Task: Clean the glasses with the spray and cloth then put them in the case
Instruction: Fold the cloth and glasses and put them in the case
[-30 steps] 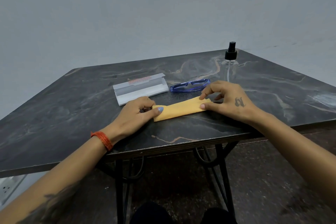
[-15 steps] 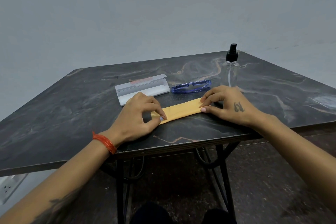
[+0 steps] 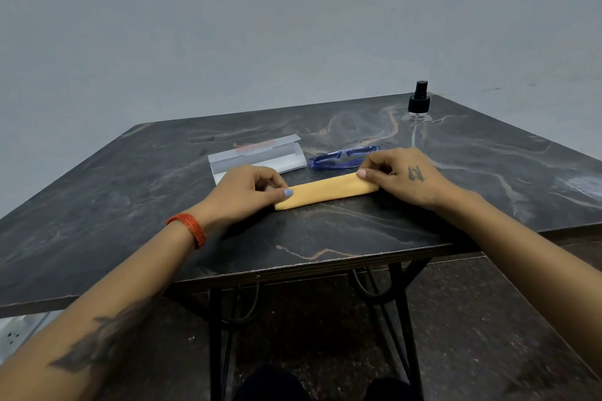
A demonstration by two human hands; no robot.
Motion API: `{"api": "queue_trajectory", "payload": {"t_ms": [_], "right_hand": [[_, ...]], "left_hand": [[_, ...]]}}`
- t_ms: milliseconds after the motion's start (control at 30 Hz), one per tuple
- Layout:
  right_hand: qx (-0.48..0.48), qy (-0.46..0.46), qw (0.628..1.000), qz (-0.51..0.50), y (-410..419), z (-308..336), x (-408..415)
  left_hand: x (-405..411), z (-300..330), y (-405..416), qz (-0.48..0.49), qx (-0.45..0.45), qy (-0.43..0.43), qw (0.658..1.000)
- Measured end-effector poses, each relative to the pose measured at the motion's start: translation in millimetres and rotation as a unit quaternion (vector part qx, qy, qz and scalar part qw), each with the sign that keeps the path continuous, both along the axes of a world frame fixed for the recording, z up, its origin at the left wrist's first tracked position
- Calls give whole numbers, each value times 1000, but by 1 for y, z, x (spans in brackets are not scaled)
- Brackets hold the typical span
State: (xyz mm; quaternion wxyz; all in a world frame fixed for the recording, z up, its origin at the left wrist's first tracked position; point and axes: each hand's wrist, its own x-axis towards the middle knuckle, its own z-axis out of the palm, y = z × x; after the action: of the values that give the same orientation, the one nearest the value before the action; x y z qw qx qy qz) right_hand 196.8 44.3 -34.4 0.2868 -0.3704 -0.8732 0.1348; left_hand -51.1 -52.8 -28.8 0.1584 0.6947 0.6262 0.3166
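While both hands work at the near middle of the table, this is how things lie.

Cloth: orange cloth (image 3: 327,192), folded into a long narrow strip, flat on the dark marbled table (image 3: 325,231), running from lower left up to the right.
Left hand: left hand (image 3: 242,187) at the strip's left end; thumb and curled fingers pinch that end, thumb tip lying on top of the fabric. An orange band (image 3: 189,228) sits on the wrist.
Right hand: right hand (image 3: 400,174) at the strip's right end; fingers curled, fingertips and thumb pinching the cloth's far edge. A small tattoo shows on the back of the hand.
Glasses: blue-framed glasses (image 3: 342,158) lie on the table just behind the cloth, their right part hidden behind the right hand. Not in the case.
Case: white case (image 3: 257,156), open, lies left of the glasses and just behind the left hand; lid tipped back, red lettering on it too blurred to read.
Spray: clear spray bottle (image 3: 418,120) with black pump top, upright near the far right corner, apart from both hands.
Under the table: black metal legs (image 3: 400,319) on a dark speckled floor.
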Motion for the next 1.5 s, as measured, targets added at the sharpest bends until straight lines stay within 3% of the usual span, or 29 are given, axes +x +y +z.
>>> {"api": "queue_trajectory", "payload": {"t_ms": [267, 467, 600, 767, 1067, 1367, 1500], "right_hand": [[12, -17, 999, -47, 4, -1, -3], [-28, -16, 999, -16, 3, -1, 0], [-75, -17, 997, 6, 3, 0, 0], [-91, -51, 994, 30, 3, 0, -4], [-57, 69, 996, 21, -2, 0, -20], [-16, 95, 995, -2, 6, 14, -71], [3, 93, 996, -10, 14, 22, -91]], "left_hand": [[-1, 0, 8, 36, -2, 60, 998], [-1, -5, 8, 34, 31, 82, 996], [2, -3, 7, 24, 6, 79, 997], [5, -2, 4, -3, -21, 136, 991], [-9, -5, -13, 45, 75, 40, 995], [-50, 2, -23, 136, 201, 86, 966], [-63, 1, -14, 184, 183, 21, 965]]}}
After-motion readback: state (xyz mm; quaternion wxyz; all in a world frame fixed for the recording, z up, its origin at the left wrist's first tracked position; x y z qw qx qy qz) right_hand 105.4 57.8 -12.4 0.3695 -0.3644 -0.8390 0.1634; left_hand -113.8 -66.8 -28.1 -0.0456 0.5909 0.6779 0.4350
